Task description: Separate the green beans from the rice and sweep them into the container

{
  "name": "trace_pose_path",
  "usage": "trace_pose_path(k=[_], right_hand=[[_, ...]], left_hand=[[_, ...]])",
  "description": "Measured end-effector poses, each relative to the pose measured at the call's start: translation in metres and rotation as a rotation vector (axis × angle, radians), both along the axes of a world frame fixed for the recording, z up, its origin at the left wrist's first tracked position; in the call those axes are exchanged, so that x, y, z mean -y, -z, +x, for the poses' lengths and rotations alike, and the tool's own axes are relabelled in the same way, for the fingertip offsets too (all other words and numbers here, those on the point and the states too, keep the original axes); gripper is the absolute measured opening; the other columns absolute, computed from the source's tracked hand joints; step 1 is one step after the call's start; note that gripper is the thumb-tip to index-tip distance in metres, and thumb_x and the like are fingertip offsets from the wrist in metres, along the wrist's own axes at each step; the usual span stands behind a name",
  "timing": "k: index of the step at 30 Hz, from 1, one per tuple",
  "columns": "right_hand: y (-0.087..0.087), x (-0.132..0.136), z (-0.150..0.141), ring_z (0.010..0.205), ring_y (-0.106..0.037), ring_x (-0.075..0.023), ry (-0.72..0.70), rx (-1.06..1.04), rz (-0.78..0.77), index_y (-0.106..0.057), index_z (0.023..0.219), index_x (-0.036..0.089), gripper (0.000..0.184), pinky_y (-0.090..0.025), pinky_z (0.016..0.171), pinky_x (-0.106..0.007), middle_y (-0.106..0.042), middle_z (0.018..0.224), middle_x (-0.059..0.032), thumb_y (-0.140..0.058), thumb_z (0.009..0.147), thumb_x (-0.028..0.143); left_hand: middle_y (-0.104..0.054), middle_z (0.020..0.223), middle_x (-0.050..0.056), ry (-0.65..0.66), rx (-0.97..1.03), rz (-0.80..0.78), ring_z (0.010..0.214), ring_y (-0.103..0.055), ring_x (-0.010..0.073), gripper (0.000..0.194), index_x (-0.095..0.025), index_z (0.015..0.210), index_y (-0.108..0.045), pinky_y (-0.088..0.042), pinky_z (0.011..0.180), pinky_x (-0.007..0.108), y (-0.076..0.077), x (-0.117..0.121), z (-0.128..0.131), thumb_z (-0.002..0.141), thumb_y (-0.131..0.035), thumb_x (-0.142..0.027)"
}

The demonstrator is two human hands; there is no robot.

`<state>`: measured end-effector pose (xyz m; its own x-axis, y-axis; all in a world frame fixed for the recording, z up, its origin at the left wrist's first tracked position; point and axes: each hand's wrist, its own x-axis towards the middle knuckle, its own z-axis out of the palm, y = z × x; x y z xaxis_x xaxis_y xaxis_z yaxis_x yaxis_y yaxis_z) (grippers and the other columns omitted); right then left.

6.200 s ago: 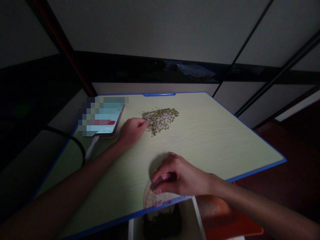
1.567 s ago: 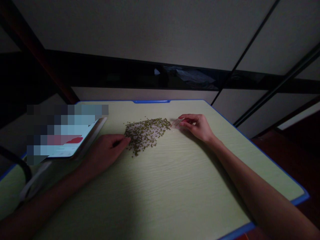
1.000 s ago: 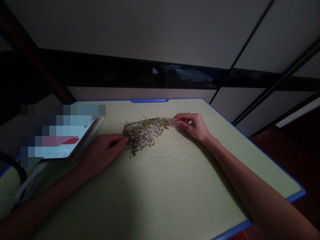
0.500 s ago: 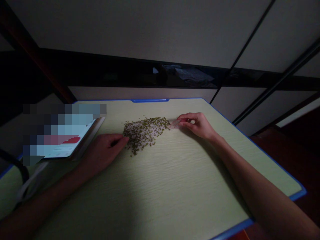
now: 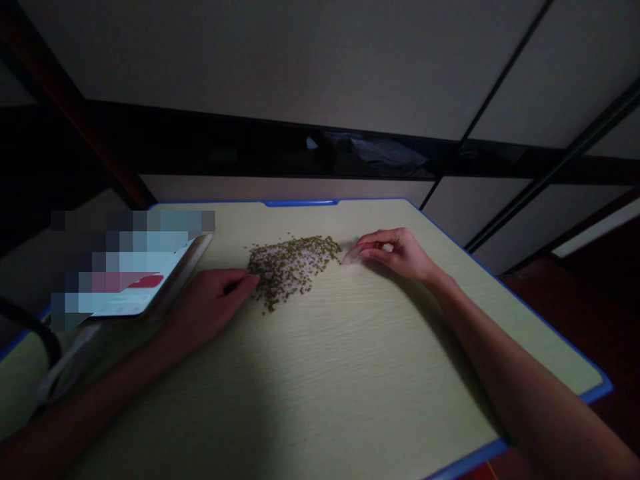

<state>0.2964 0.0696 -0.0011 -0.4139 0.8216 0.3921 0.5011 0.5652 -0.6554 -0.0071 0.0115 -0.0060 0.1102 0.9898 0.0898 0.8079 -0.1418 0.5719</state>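
Note:
A thin spread of small green beans (image 5: 300, 250) mixed with pale grains (image 5: 290, 268) lies on the table. My left hand (image 5: 215, 297) rests at the left edge of this spread, thumb and forefinger pinched together. What the pinch holds, if anything, is too small to see. To the right of the beans, my right hand (image 5: 395, 252) is closed on a small clear plastic piece (image 5: 354, 255). The plastic's free end points at the right end of the spread, just short of the beans. Its exact kind is not clear.
The pale wood-grain table (image 5: 350, 373) has a blue rim and a blue handle (image 5: 301, 203) at its far edge. A lit tablet (image 5: 130, 303), partly blurred out, leans at the left near a black cable (image 5: 43, 337). Cabinet panels (image 5: 280, 67) stand behind.
My right hand has drawn the clear plastic piece slightly back from the beans and turned it a little. My left hand stays at the left edge of the spread.

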Motion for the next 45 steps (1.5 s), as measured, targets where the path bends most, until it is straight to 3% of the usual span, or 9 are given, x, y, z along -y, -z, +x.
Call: trace_pose_path(k=[35,45], right_hand=[[0.005,0.002,-0.012,0.065,-0.057,-0.0152,0.117,0.035,0.083,-0.07,0.091,0.017,0.021,-0.041,0.058,-0.027,-0.068,0.077,-0.0057,-0.058,0.076,0.024],[0.002,0.006,-0.016,0.066,-0.057,-0.0158,0.08,0.04,0.074,-0.071,0.091,0.018,0.02,-0.041,0.06,-0.028,-0.068,0.074,-0.0058,-0.058,0.076,0.024]], left_hand=[[-0.031,0.047,-0.006,-0.001,0.002,-0.006,0.048,-0.034,0.0104,0.042,-0.019,0.049,-0.037,-0.022,0.048,0.023,0.002,-0.001,-0.002,0.075,-0.037,-0.051],[-0.033,0.047,-0.006,-0.012,-0.009,-0.017,0.049,-0.036,0.0112,0.042,-0.019,0.049,-0.038,-0.023,0.049,0.024,-0.001,0.0,0.001,0.075,-0.036,-0.052]])
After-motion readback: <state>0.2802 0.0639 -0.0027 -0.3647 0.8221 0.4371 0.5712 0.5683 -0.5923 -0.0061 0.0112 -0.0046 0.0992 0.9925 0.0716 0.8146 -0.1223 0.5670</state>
